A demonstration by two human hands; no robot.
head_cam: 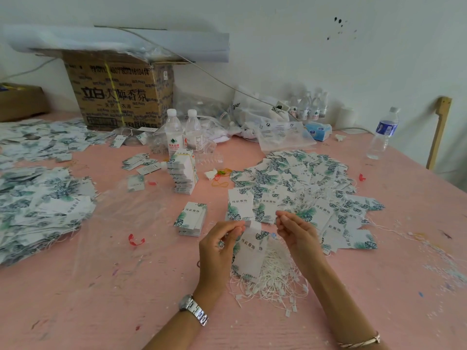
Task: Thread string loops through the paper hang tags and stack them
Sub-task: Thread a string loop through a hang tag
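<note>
Lower centre, the left hand pinches a leaf-printed hang tag reading 伟宸服饰, while the right hand curls its fingertips together, any grasp impossible to tell.

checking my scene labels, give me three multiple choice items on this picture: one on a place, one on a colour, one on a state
1. Where does the string pile lie?
A. on the table, under the held hang tag
B. on a chair
C. in a drawer

2. What colour is the table top?
A. green
B. pink
C. black

3. What is the left hand doing?
A. lying flat, empty
B. gripping the hang tag
C. holding scissors

Answers: 1 A, the white strings spread on the table beneath the tag; 2 B, the bare top is pink; 3 B, its fingers curl round the tag's edge.
</note>
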